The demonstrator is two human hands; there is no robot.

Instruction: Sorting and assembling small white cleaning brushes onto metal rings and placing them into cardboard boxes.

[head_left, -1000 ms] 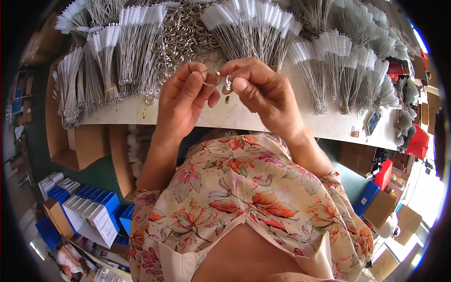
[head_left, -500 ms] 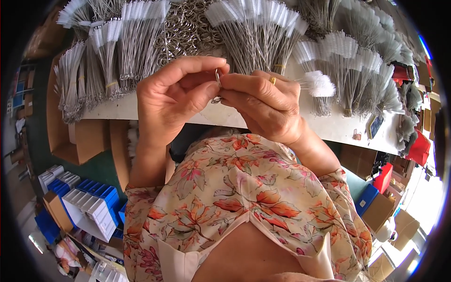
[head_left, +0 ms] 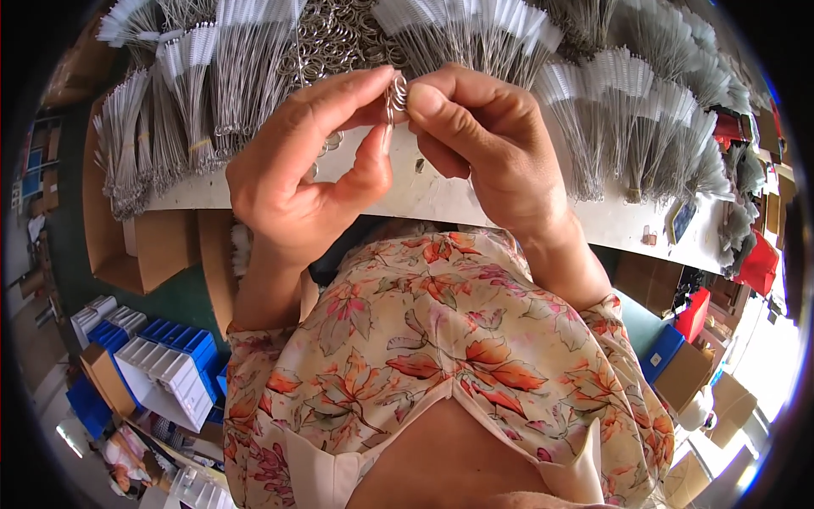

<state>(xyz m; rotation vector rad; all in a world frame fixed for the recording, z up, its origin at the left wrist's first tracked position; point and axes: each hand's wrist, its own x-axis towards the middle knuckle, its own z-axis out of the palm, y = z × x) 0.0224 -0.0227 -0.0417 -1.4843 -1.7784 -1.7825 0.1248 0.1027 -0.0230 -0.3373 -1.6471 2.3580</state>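
A small split metal ring (head_left: 396, 95) is between my fingertips above the front of the white table; thin wire loops seem to hang on it. My left hand (head_left: 309, 161) pinches it from the left, with index finger and thumb closed on its edge. From the right, my right hand (head_left: 500, 140) presses thumb and bent index finger against the same ring, its other fingers curled below. Beyond the hands lies a heap of loose metal rings (head_left: 339, 34). Some rings also show on the table behind my left hand.
Wire bottle brushes with white bristles lie in bundles to the left (head_left: 191, 93), in the middle (head_left: 475, 34) and to the right (head_left: 623, 110) of the white table (head_left: 441, 195). Cardboard boxes (head_left: 144, 254) stand below the left edge. Blue and white bins (head_left: 170, 373) are farther down.
Both hands have moved slightly up and away with the ring. My right hand has turned so its thumb shows. The round white brush head beside it is no longer visible there.
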